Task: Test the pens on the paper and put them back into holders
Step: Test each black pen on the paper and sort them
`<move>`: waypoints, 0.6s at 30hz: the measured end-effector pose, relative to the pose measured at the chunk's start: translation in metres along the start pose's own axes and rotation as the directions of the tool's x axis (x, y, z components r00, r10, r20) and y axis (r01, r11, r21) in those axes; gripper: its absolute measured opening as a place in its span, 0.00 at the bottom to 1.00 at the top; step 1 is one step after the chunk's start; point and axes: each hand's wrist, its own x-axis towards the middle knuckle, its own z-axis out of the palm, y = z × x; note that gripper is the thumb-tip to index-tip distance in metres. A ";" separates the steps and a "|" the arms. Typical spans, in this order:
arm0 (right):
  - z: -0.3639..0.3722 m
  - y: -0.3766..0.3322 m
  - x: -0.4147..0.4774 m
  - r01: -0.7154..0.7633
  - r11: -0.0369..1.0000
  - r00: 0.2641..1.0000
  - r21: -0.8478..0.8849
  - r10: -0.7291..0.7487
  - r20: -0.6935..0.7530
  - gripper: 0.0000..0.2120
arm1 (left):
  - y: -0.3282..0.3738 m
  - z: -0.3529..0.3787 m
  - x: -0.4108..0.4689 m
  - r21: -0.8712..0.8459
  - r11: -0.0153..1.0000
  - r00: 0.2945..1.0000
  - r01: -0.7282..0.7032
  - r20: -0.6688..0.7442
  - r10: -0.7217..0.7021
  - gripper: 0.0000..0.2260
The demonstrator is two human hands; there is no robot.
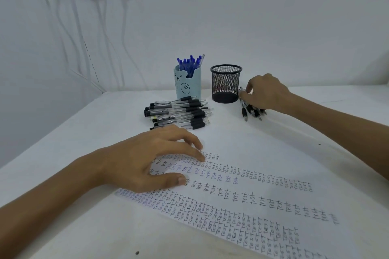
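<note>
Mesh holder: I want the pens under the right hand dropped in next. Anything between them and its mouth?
Nothing visible. The mesh holder stands just left of the pens, its top uncovered; the right hand rests on them. The pen pile lies farther left, out of the path.

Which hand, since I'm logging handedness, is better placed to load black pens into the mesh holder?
The right hand: it rests on loose pens beside the mesh holder; the left hand presses the paper.
</note>
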 end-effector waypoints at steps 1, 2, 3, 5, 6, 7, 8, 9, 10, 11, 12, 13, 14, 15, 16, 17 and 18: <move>0.000 0.000 -0.001 0.000 1.000 1.000 -0.007 0.000 -0.007 0.21 | 0.000 0.000 0.000 -0.001 1.000 1.000 -0.001 -0.001 0.001 0.19; 0.000 -0.001 -0.003 0.003 1.000 1.000 -0.016 -0.004 -0.014 0.20 | 0.000 0.000 0.000 -0.001 1.000 1.000 -0.001 -0.002 0.001 0.19; 0.000 -0.001 -0.004 0.011 1.000 1.000 -0.026 -0.011 -0.021 0.20 | 0.000 0.000 0.000 0.001 1.000 1.000 -0.001 -0.003 0.001 0.19; -0.001 -0.003 -0.008 0.020 0.999 0.999 -0.047 -0.022 -0.036 0.20 | 0.000 0.000 -0.001 0.003 1.000 1.000 -0.002 -0.006 0.002 0.19; -0.002 -0.004 -0.009 0.022 0.998 0.999 -0.060 -0.025 -0.045 0.20 | 0.000 0.000 -0.001 0.000 1.000 1.000 -0.001 -0.007 0.001 0.19; -0.004 -0.005 -0.011 0.030 0.997 0.998 -0.072 -0.034 -0.055 0.19 | 0.000 0.000 -0.001 -0.002 1.000 1.000 -0.001 -0.006 0.001 0.19; -0.005 -0.006 -0.012 0.035 0.996 0.998 -0.081 -0.040 -0.058 0.19 | 0.000 0.000 -0.001 -0.004 1.000 1.000 -0.002 -0.005 0.002 0.19; -0.006 -0.007 -0.013 0.038 0.995 0.997 -0.090 -0.043 -0.060 0.19 | 0.000 0.000 -0.001 -0.006 1.000 1.000 -0.003 -0.004 0.003 0.19; -0.008 -0.008 -0.014 0.039 0.994 0.997 -0.101 -0.046 -0.063 0.19 | 0.000 0.000 -0.001 -0.008 1.000 1.000 -0.003 -0.003 0.003 0.19; -0.009 -0.009 -0.015 0.042 0.993 0.996 -0.114 -0.050 -0.067 0.19 | 0.000 -0.001 -0.001 -0.008 1.000 1.000 -0.003 -0.003 0.003 0.19; -0.010 -0.009 -0.016 0.041 0.991 0.996 -0.124 -0.050 -0.067 0.18 | 0.000 -0.001 0.000 -0.008 1.000 1.000 -0.004 -0.003 0.004 0.19; -0.011 -0.009 -0.016 0.038 0.991 0.997 -0.128 -0.046 -0.062 0.18 | 0.000 0.000 0.000 -0.007 1.000 1.000 -0.005 -0.004 0.005 0.19; -0.011 -0.008 -0.016 0.030 0.991 0.998 -0.131 -0.037 -0.049 0.18 | 0.000 0.000 0.000 -0.005 1.000 1.000 -0.007 -0.006 0.007 0.19; -0.011 -0.008 -0.015 0.021 0.991 0.999 -0.135 -0.025 -0.026 0.18 | 0.000 0.000 0.000 -0.003 1.000 1.000 -0.007 -0.008 0.007 0.19; -0.011 -0.006 -0.015 0.012 0.991 1.000 -0.137 -0.012 -0.001 0.17 | 0.000 0.000 0.000 -0.001 1.000 1.000 -0.007 -0.009 0.007 0.19; -0.011 -0.005 -0.014 0.003 0.991 1.000 -0.135 -0.001 0.019 0.17 | 0.000 0.000 0.000 0.000 1.000 1.000 -0.007 -0.009 0.007 0.19; -0.011 -0.003 -0.014 -0.004 0.992 0.999 -0.127 0.008 0.032 0.16 | 0.000 0.000 0.000 -0.001 1.000 1.000 -0.005 -0.008 0.005 0.19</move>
